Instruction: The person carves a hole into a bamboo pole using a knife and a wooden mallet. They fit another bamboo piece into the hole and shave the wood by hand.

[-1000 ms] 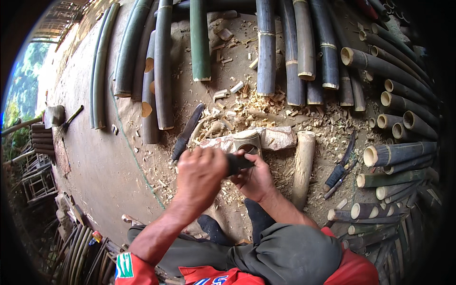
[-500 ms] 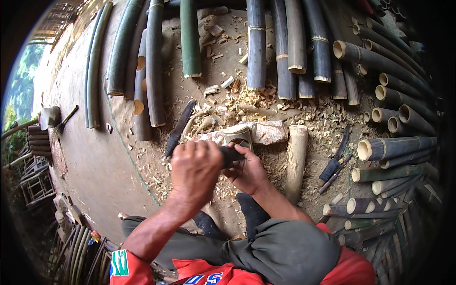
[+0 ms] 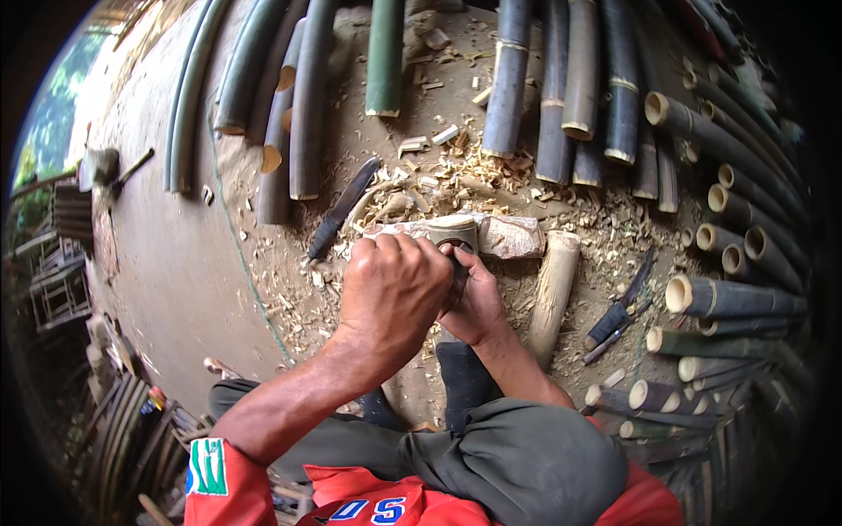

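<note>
A short bamboo tube (image 3: 453, 226) with a pale cut end and a scooped opening in its side lies over a peeled log (image 3: 510, 237). My left hand (image 3: 395, 285) is a closed fist just in front of the opening, around a dark-handled tool (image 3: 459, 267). Little of that tool shows, and its blade or tip is hidden. My right hand (image 3: 474, 300) is closed on the near part of the bamboo, its thumb up by the opening and against the dark tool. Its other fingers are mostly hidden.
A knife with a dark wrapped handle (image 3: 338, 215) lies to the left, another knife (image 3: 621, 307) to the right. A pale log (image 3: 553, 294) stands near my right arm. Wood chips (image 3: 487, 167) litter the ground. Bamboo poles (image 3: 384, 61) lie ahead, with stacked poles (image 3: 737, 296) at right.
My left fist has moved right, close against my right hand, and now covers most of the dark handle that showed between them. The whole view has shifted slightly.
</note>
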Tool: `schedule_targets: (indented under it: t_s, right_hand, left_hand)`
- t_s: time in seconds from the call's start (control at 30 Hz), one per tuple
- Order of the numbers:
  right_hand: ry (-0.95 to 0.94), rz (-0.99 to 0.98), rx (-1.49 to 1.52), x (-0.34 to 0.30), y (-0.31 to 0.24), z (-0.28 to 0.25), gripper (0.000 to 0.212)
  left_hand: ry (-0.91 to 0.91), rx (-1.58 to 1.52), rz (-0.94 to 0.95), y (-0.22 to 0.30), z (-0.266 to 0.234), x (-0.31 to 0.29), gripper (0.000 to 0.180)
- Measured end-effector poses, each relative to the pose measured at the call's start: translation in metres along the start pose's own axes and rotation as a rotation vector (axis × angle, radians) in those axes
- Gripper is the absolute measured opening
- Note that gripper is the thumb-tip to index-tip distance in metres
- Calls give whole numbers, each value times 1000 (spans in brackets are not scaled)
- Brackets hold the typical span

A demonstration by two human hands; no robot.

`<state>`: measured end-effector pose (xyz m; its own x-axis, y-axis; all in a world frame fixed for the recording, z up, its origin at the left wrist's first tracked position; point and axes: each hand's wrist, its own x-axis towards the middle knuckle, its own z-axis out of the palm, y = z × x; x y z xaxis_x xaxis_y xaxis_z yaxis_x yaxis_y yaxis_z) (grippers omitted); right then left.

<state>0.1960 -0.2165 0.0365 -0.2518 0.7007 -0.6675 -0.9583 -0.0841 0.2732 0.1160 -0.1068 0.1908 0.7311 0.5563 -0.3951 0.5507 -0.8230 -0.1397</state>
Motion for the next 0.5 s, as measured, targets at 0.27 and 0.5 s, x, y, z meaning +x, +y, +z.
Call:
schedule_targets:
  t_s: [0.27,0.5]
  right_hand:
    - [-68,135,-534,-56,7,-18,32]
    - [29,226,-82,-25,26,1,34]
  left_hand:
    - [-124,-488,-108,-5,62,-116,16]
    - [-231,-330,187,-76,9,-35,5]
